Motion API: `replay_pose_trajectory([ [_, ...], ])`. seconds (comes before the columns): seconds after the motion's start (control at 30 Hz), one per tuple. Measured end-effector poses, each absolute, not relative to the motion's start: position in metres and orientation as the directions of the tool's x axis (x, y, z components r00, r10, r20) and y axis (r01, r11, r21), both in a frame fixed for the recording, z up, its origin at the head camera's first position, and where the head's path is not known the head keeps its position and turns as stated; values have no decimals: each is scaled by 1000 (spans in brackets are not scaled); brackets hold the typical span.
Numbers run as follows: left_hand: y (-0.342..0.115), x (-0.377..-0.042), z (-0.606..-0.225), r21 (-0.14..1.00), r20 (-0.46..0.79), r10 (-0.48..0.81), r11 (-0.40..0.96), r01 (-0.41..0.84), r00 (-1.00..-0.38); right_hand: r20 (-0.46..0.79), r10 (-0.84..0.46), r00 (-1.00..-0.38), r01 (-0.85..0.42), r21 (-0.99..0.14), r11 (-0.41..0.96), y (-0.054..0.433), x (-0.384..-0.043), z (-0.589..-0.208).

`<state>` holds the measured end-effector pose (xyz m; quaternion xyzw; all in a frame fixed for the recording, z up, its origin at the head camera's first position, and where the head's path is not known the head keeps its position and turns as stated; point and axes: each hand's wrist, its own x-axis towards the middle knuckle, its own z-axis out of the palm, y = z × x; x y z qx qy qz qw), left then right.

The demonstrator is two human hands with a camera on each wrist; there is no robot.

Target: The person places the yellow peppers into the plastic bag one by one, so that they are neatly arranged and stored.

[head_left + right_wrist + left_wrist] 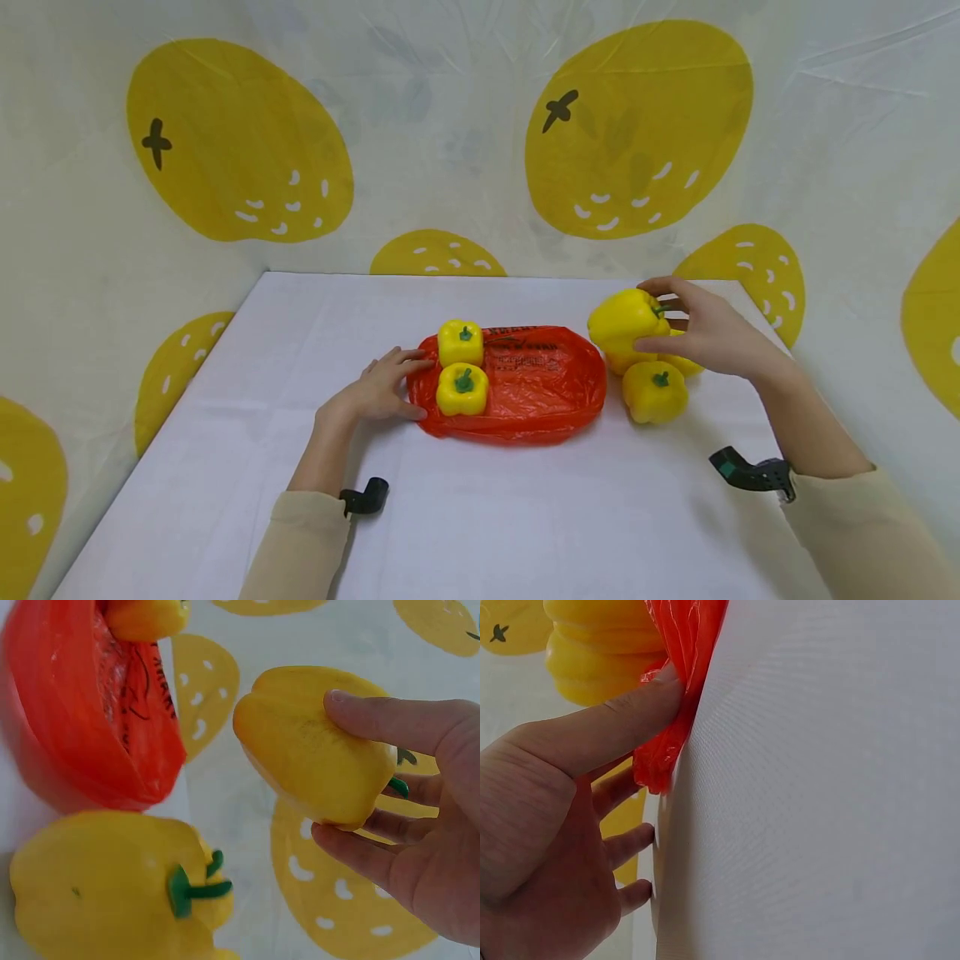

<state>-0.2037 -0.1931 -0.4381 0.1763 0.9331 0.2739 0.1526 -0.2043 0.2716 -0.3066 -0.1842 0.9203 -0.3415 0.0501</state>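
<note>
A red plastic bag (540, 392) lies spread out, with one yellow bell pepper (461, 343) and another yellow bell pepper (462, 390) side by side at its left end. My left hand (380, 387) holds that end of the bag. In the left wrist view the thumb (622, 720) lies against the red plastic (690, 645), and the other fingertips reach down near the white surface. My right hand (705, 333) grips a yellow bell pepper (624, 321) near its green stem, thumb on one side and fingers on the other, raised beside the bag's right end.
Under and in front of the right hand are more yellow bell peppers, the nearest one (655, 393) with its stem up. A white table (480, 517) carries everything. Behind it hangs a pale cloth (450, 125) printed with large yellow fruit.
</note>
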Motion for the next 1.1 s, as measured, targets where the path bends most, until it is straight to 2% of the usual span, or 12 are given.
replay_pose_trajectory([
  [0.37, -192, -203, -439, 544, -207, 389, 808, 225, -897, -19, -445, -895, -324, -658, 679, 229, -218, -321],
  [0.6, -192, -202, -438, 540, -206, 386, 812, 224, -899, 13, -487, -874, -369, -671, 644, 210, -225, -334],
  [0.83, -192, -202, -437, 538, -207, 383, 813, 222, -900, 2, -471, -882, -350, -671, 653, 192, -229, -342],
  [1.1, -191, -201, -436, 542, -209, 366, 815, 204, -907, 25, -493, -870, -398, -627, 670, 171, -234, -348],
])
